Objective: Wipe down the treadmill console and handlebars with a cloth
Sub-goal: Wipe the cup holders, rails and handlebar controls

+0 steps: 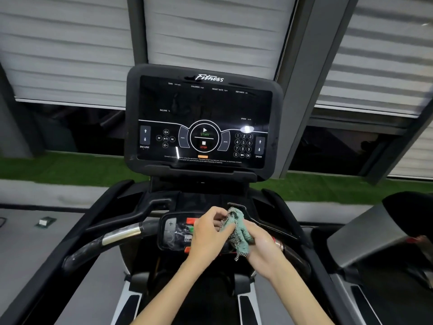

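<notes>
A black treadmill console (203, 120) stands in front of me, its dark screen printed with START, STOP, INCLINE and SPEED controls. Below it a curved handlebar (112, 238) with a silver section runs left from a small control panel (174, 232). Over that panel both hands hold a crumpled green cloth (239, 231). My left hand (208, 233) pinches the cloth's upper edge. My right hand (262, 245) grips it from below and hides the right side of the handlebar.
A second treadmill (375, 235) stands close on the right. Grey side rails (93, 289) flank the belt below me. A strip of green turf (70, 170) and windows with white blinds lie beyond the console. A small box (44, 222) lies on the floor at left.
</notes>
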Action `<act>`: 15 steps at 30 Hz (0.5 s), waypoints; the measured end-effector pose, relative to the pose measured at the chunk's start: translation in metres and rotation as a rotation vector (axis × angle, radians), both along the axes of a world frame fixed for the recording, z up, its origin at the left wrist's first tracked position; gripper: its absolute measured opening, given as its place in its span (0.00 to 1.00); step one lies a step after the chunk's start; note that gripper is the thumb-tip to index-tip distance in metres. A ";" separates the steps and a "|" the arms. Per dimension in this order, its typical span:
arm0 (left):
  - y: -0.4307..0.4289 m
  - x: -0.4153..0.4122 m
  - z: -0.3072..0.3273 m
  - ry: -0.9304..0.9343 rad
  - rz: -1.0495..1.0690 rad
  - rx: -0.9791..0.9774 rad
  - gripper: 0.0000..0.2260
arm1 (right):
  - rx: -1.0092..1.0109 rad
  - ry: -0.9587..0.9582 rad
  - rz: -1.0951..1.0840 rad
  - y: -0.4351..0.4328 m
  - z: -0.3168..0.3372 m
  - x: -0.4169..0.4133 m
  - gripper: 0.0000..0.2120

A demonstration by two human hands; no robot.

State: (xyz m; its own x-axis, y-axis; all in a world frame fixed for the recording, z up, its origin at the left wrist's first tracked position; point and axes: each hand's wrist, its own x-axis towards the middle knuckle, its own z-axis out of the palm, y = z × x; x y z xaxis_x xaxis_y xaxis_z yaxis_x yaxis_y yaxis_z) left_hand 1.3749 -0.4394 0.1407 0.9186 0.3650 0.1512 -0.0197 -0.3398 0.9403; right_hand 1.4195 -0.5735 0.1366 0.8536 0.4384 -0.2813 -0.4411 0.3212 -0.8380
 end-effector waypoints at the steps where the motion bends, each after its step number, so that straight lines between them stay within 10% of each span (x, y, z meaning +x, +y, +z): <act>1: -0.004 -0.003 -0.003 -0.014 0.039 0.048 0.08 | -0.023 0.007 -0.021 0.002 -0.002 -0.002 0.18; 15: -0.041 -0.064 -0.018 -0.101 -0.032 0.181 0.20 | -0.148 -0.149 -0.076 0.001 -0.021 -0.046 0.11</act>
State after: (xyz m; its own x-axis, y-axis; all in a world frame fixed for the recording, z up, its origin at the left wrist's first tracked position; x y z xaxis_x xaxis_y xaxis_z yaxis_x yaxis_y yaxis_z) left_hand 1.3110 -0.4808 0.1222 0.9063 0.2941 0.3035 -0.1242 -0.5010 0.8565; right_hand 1.3731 -0.5727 0.1157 0.9195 0.3345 -0.2063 -0.2883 0.2173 -0.9326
